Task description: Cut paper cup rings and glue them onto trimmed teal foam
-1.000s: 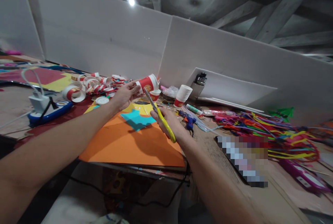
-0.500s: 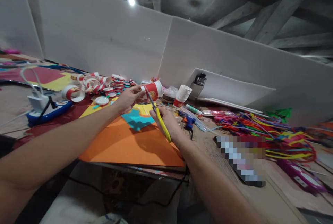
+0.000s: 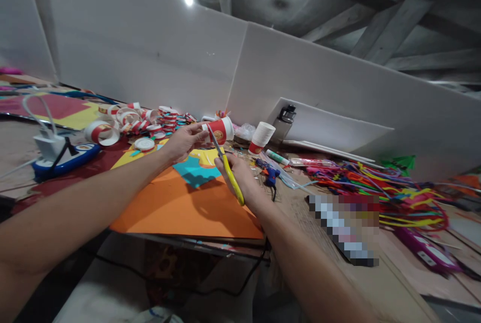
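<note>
A red and white paper cup [image 3: 222, 131] lies on its side in the air, its base end gripped by the fingers of my left hand [image 3: 187, 140]. My right hand [image 3: 240, 178] is closed around the yellow handles of a pair of scissors [image 3: 230, 173]. The scissor blades point up and left and lie against the cup near its base end; whether they cut into it I cannot tell. Below both hands, a torn-edged piece of teal paper [image 3: 196, 172] rests on an orange sheet [image 3: 180, 209].
Cut cup rings [image 3: 101, 133] lie at the left beyond a blue power strip [image 3: 67, 158]. Stacked paper cups [image 3: 262, 137] stand near a dark bottle [image 3: 284, 121]. A blue glue gun [image 3: 271, 175] and colourful pipe cleaners [image 3: 361, 183] are to the right.
The whole view has shifted slightly, so everything sits a little further left. Both hands keep their hold on the cup and the scissors, with hardly any other movement.
</note>
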Available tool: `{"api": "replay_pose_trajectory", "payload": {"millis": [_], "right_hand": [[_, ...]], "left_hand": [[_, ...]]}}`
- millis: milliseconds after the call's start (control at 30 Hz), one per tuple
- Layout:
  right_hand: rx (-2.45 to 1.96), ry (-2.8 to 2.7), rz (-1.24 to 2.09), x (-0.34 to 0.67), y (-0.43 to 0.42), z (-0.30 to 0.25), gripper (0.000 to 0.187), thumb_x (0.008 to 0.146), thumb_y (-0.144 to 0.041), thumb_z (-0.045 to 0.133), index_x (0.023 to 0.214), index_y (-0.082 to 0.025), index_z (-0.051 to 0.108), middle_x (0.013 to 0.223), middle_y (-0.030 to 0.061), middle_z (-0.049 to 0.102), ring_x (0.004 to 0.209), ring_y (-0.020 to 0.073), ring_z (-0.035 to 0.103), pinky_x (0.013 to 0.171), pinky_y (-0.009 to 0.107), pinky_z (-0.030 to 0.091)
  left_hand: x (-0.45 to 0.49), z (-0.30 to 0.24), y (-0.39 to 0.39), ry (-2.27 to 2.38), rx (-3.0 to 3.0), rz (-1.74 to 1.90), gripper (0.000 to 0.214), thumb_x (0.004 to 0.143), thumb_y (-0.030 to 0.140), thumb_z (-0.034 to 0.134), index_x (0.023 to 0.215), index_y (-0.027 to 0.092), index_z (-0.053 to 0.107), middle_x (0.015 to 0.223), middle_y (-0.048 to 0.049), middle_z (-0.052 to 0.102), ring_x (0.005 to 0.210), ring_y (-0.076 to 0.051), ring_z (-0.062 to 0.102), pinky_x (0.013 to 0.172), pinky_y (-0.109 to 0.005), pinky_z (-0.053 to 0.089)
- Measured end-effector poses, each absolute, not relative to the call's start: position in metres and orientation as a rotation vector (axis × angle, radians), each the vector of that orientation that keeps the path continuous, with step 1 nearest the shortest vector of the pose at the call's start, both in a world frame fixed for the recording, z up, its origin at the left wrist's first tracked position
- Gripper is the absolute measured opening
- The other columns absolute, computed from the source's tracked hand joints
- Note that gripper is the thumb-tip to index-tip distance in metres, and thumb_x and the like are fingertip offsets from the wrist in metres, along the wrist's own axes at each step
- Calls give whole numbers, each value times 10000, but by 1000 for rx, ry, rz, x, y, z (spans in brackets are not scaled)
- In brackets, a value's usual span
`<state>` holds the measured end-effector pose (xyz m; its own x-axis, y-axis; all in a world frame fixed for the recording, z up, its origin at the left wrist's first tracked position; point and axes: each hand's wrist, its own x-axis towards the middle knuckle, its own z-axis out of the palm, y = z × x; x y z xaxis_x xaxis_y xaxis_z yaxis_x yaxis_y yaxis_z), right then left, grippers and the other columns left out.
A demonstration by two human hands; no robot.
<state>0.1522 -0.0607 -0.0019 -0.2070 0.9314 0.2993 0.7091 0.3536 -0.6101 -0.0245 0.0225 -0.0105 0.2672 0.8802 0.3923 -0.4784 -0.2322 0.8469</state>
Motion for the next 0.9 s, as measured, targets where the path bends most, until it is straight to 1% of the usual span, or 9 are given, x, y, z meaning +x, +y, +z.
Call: {"api": "replay_pose_trajectory", "payload": {"millis": [100, 267, 433, 567, 700, 833, 900], "right_hand": [[-1414, -1993, 446, 152, -62, -1, 354, 862, -512, 488, 748, -188, 575, 661, -13, 534, 611, 115, 474, 571, 219, 330], [-1404, -1994, 436, 152, -64, 0, 361, 873, -501, 470, 715, -188, 555, 621, -23, 497, 570, 109, 444, 550, 222, 308], [-1467, -2008, 394, 152, -65, -1, 343, 879, -495, 465, 732, -195, 547, 623, -23, 504, 568, 114, 444, 549, 227, 305], [-1461, -2036, 328, 152, -63, -3, 310, 885, -475, 471, 765, -199, 548, 675, -10, 544, 618, 124, 470, 581, 231, 319], [-1443, -2016, 365, 153, -59, -7, 313, 885, -483, 468, 758, -203, 524, 687, -13, 553, 619, 121, 483, 578, 229, 325], [-1461, -1972, 440, 153, -60, -8, 333, 879, -508, 465, 733, -209, 484, 617, -27, 510, 548, 112, 458, 536, 225, 317], [-1461, -1959, 459, 152, -63, -7, 336, 877, -514, 465, 736, -210, 488, 597, -29, 497, 536, 113, 461, 530, 223, 326]], "left_hand": [[-25, -12, 24, 443, 1242, 1339, 532, 659, 332, 821, 1128, 128, 674, 1026, -130, 725, 877, -235, 708, 755, -339, 597], [-25, -13, 24, 443, 1259, 1325, 518, 671, 338, 811, 1130, 137, 678, 1048, -128, 722, 877, -227, 707, 760, -329, 595], [-26, -14, 25, 457, 1293, 1321, 570, 666, 356, 812, 1169, 131, 665, 1059, -145, 714, 887, -245, 707, 801, -381, 585], [-26, -15, 26, 474, 1328, 1329, 616, 665, 360, 809, 1217, 144, 641, 1032, -129, 719, 895, -248, 704, 828, -410, 576], [-26, -14, 25, 532, 1378, 1342, 640, 672, 348, 802, 1253, 150, 618, 1032, -111, 719, 878, -230, 702, 832, -401, 576], [-26, -12, 23, 561, 1420, 1334, 631, 683, 354, 792, 1255, 154, 617, 1016, -100, 720, 867, -225, 702, 839, -415, 577], [-27, -12, 23, 550, 1420, 1332, 626, 678, 365, 795, 1242, 152, 627, 1011, -103, 720, 871, -233, 703, 841, -425, 577]]}}
